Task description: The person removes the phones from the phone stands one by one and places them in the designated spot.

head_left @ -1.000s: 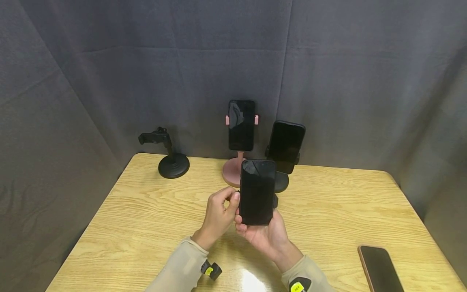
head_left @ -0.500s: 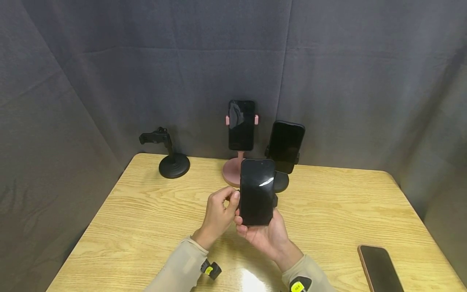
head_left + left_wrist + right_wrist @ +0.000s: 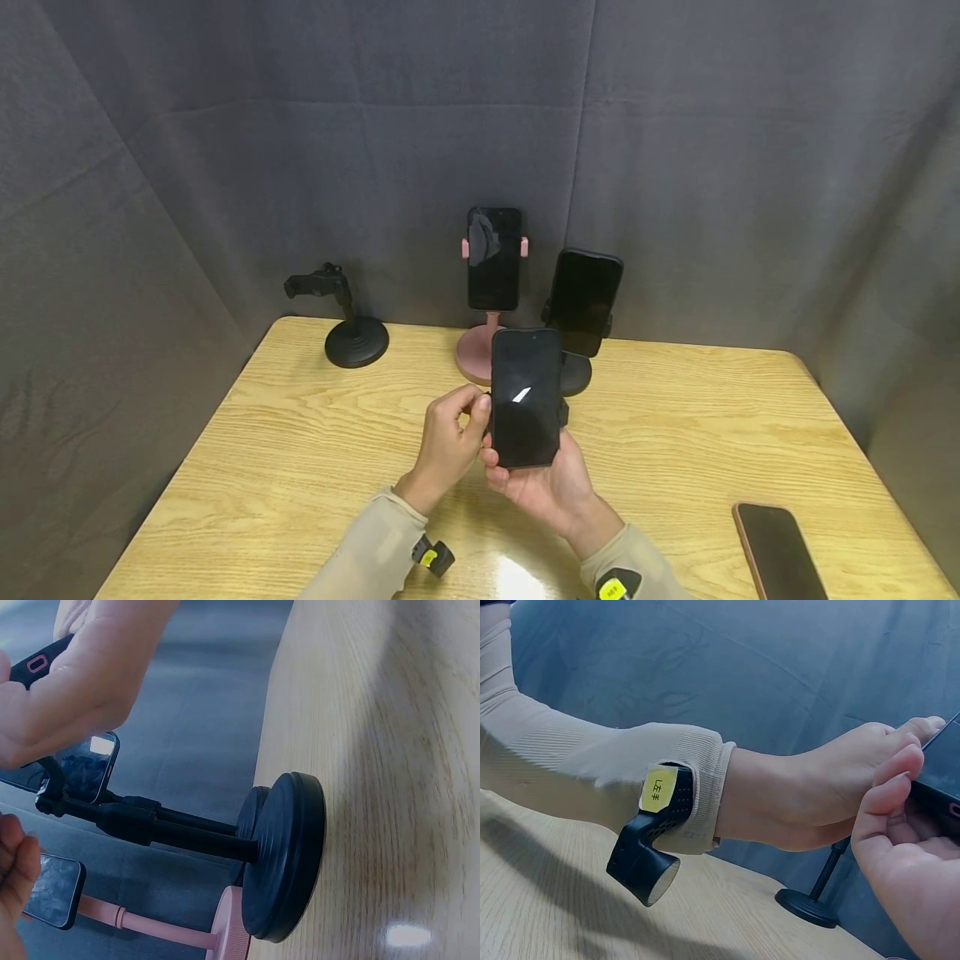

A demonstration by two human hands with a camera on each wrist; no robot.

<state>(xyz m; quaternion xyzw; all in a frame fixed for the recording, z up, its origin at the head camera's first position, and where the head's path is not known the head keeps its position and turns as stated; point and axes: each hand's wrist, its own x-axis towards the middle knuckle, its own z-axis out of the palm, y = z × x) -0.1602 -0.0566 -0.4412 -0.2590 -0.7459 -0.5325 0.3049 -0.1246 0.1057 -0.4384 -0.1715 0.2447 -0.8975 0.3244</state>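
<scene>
Head view, and it's all grey curtain (image 3: 315,167) out there, seams and creases showing, hanging behind and down both sides of a pale, wood-grained table (image 3: 300,450) with light glaring off its near side. Up over the middle, the held phone (image 3: 527,398): right hand (image 3: 551,492) gripping its lower end, left hand (image 3: 446,442) pinching a small dark part (image 3: 488,395) at its left edge. Back left sits a black stand (image 3: 356,342); a pink stand (image 3: 472,354) props an upright phone (image 3: 493,258); a pink-edged phone (image 3: 782,554) lies near right.
</scene>
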